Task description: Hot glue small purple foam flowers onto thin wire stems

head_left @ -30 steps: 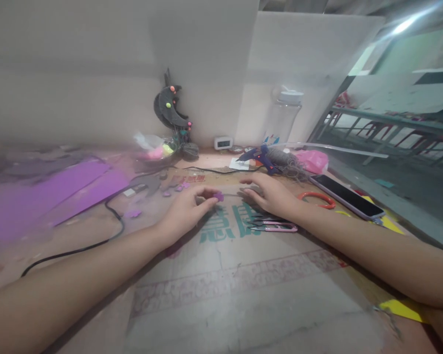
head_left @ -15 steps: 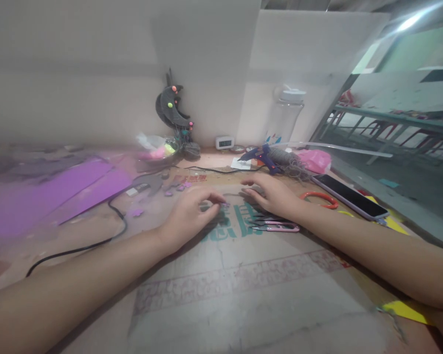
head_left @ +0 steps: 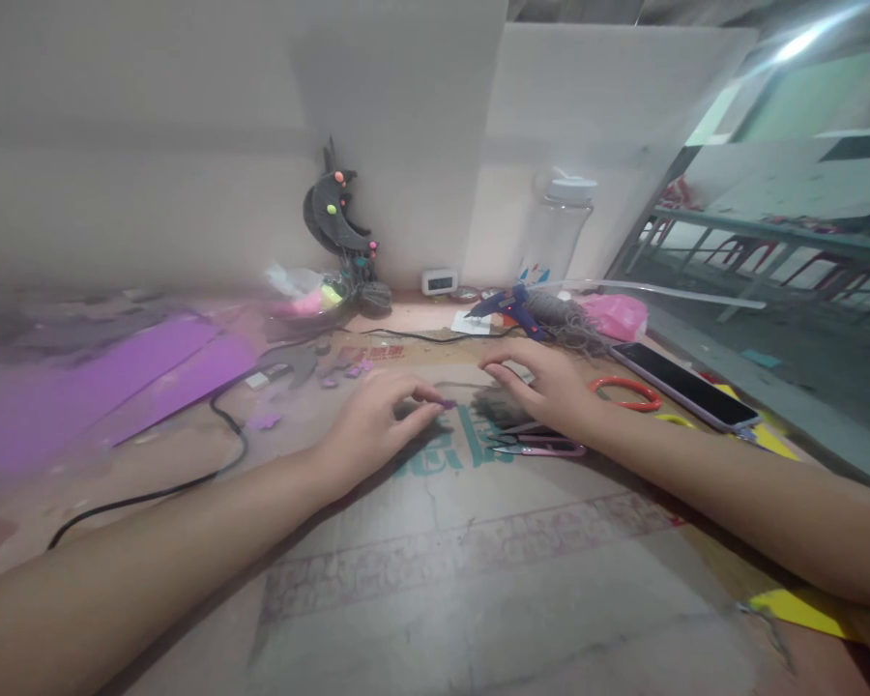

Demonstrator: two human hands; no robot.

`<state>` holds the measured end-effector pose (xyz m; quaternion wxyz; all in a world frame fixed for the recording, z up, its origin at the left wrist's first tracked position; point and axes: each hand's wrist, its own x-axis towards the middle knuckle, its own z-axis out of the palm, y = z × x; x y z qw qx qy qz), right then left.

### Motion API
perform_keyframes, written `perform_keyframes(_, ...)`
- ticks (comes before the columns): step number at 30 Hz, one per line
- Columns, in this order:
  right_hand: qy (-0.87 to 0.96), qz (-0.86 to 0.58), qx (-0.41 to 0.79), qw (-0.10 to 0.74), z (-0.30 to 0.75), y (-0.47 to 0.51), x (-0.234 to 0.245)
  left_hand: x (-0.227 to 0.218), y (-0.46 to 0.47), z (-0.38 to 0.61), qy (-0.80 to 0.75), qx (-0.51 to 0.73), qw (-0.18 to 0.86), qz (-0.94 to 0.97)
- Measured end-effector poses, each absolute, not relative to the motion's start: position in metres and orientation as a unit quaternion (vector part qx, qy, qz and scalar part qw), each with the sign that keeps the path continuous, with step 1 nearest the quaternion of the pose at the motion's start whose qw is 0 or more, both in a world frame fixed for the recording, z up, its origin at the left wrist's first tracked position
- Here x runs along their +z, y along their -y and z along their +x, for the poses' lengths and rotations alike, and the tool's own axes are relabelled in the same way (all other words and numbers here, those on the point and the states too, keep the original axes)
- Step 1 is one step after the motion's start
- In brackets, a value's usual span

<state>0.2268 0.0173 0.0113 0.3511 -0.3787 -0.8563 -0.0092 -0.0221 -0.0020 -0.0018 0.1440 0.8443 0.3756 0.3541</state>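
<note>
My left hand point(head_left: 373, 420) rests on the cardboard sheet point(head_left: 464, 561) with its fingertips pinched on a small purple foam piece point(head_left: 448, 403). My right hand point(head_left: 543, 387) hovers just right of it, fingers curved downward over a dark grey piece point(head_left: 497, 411) lying on the cardboard. Whether the right fingers grip that piece is unclear. Pink-handled snips point(head_left: 540, 447) lie right under the right wrist.
Purple foam sheets point(head_left: 108, 377) lie at left with a black cable point(head_left: 188, 474) across them. A blue glue gun point(head_left: 514, 309), a phone point(head_left: 685, 387), an orange ring point(head_left: 623, 391), a clear bottle point(head_left: 562, 227) and a dark crescent ornament point(head_left: 333, 213) stand behind. Yellow paper point(head_left: 797, 609) is at right.
The left hand has lowered the purple piece onto the cardboard and shifted it slightly right. The right hand has lifted a little, showing the dark piece under it.
</note>
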Motion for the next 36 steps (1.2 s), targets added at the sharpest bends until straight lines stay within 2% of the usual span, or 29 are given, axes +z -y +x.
perform_keyframes(3, 0.866, -0.349, 0.026, 0.357, 0.215, 0.0, 0.015, -0.001, 0.002, -0.022, -0.383, 0.343, 0.153, 0.844)
perform_keyframes(7, 0.872, -0.371, 0.077, 0.309, 0.204, 0.01, 0.013, 0.0, 0.002, -0.022, -0.378, 0.338, 0.153, 0.848)
perform_keyframes(12, 0.864, -0.377, 0.105, 0.316, 0.203, 0.007, 0.009, -0.002, 0.002, -0.021, -0.369, 0.332, 0.147, 0.855)
perform_keyframes(28, 0.886, -0.336, 0.106, 0.302, 0.203, 0.005, 0.007, -0.007, 0.001, -0.023, -0.315, 0.355, 0.136, 0.87)
perform_keyframes(36, 0.835, -0.42, 0.186, 0.303, 0.201, 0.004, 0.013, -0.008, -0.001, -0.022, -0.363, 0.306, 0.152, 0.867)
